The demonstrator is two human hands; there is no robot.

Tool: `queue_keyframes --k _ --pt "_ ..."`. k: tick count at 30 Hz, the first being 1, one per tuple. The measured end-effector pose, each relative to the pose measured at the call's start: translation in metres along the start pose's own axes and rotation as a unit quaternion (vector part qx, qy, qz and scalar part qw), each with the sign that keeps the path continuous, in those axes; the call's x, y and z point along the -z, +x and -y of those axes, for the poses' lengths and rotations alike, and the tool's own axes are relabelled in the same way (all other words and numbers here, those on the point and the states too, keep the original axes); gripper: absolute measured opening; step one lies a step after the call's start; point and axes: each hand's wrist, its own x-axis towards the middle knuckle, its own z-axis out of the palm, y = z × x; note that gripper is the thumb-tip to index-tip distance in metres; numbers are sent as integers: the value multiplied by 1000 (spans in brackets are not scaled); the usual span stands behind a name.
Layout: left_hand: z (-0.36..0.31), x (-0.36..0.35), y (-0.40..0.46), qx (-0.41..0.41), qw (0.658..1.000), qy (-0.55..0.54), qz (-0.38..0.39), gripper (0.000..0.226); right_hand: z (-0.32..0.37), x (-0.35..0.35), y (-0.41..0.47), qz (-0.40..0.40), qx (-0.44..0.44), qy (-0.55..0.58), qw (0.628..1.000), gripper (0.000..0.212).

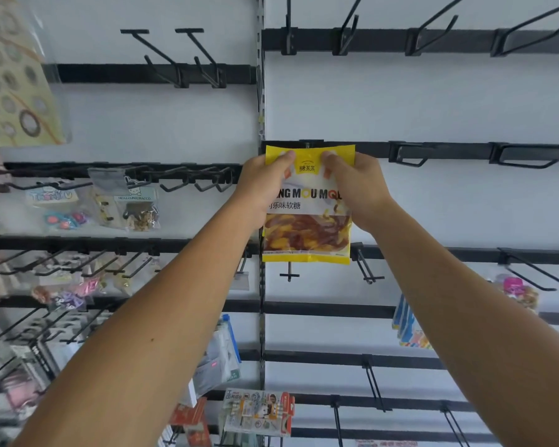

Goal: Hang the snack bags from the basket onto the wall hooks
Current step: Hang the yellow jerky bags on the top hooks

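Held up against the white wall panel: yellow gummy candy bag (307, 221), top edge at the black rail (449, 150), hook hidden behind. Left hand (262, 185) at 9 o'clock of the bag, right hand (357, 188) at 3 o'clock, both pinching the top corners, thumbs in front.
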Motion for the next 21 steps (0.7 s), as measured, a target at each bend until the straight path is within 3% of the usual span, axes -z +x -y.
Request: queue_keyframes --k 11,21 --pt "9 -8 15 -43 999 -11 -25 23 -7 -2 13 -19 8 -15 1000 23" --pt "15 -3 16 -32 999 15 -4 22 -18 -2 15 -18 -6 -21 1000 22"
